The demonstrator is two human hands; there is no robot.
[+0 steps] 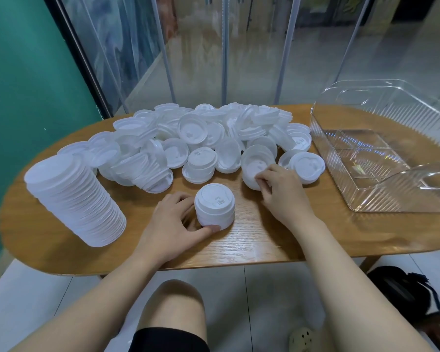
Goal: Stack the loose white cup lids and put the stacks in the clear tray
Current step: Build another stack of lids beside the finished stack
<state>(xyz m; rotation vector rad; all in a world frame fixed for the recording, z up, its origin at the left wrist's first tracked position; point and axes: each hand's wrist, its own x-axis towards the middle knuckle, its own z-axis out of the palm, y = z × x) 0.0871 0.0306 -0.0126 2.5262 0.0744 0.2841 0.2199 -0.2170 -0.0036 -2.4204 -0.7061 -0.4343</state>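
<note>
left hand (172,219) cups the short stack (215,207), right hand (280,189) pinches a lid (254,168); a careless drop could topple it.

Oval wooden table (239,240), teal wall (23,72), apparently glass panels (196,47).

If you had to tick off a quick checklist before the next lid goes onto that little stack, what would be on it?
1. Small stack steadied by the left hand: ok.
2. Small stack upright: ok.
3. Right hand pinching a loose lid at the pile's edge: ok.
4. Whether it grips one lid or several nested: cannot tell.
5. Clear tray open, nothing in it yet: ok.
6. Tall stack at the left standing straight: not ok, it leans.
</note>
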